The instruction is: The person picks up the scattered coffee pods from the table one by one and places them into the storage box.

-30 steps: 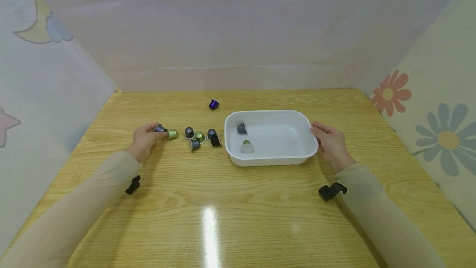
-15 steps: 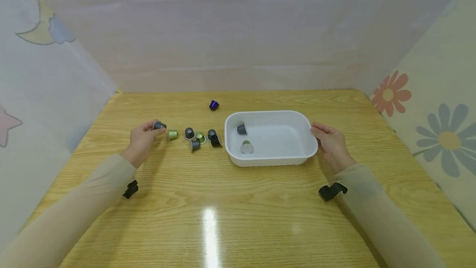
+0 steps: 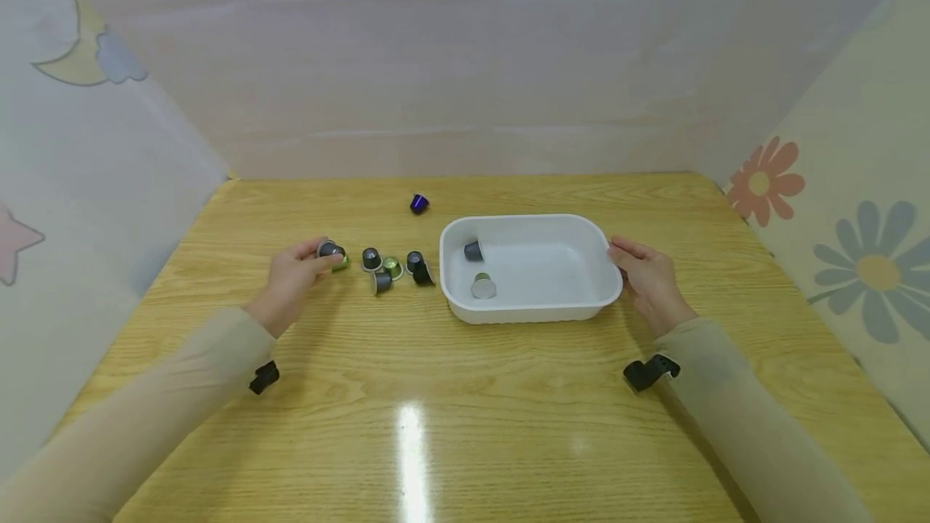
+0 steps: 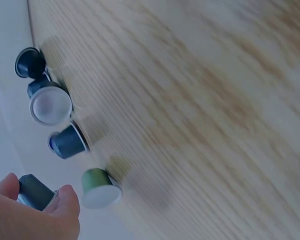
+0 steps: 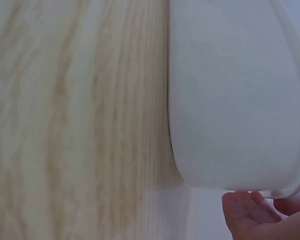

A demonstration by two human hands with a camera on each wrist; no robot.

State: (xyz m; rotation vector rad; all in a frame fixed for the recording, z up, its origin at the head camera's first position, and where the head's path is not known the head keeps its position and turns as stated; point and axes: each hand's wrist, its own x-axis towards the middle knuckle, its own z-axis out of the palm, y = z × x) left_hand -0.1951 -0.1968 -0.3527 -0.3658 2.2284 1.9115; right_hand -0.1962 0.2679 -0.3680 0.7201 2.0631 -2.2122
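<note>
My left hand (image 3: pixel 286 285) pinches a dark grey coffee capsule (image 4: pixel 36 192) between thumb and fingers, above the table. Just beyond it lies a green capsule (image 4: pixel 96 187), partly covered by the held one in the head view. To their right sits a loose cluster of capsules: dark ones (image 3: pixel 370 259), another green one (image 3: pixel 392 267) and a black one (image 3: pixel 423 273). My right hand (image 3: pixel 649 281) grips the right end of a white plastic basin (image 3: pixel 530 315) at its rim. Inside the basin, at its left, lie a dark capsule (image 3: pixel 473 251) and one showing its silver lid (image 3: pixel 483 289).
A purple-blue capsule (image 3: pixel 419 203) lies apart toward the back of the wooden table (image 3: pixel 349 426). Pale cloth walls with printed flowers (image 3: pixel 758 182) stand around the back and sides. Each wrist wears a black band (image 3: pixel 650 373).
My left hand first drew slightly back to the left with the dark capsule, then came right, bringing it in front of the green capsule. My right hand and the basin have stayed put.
</note>
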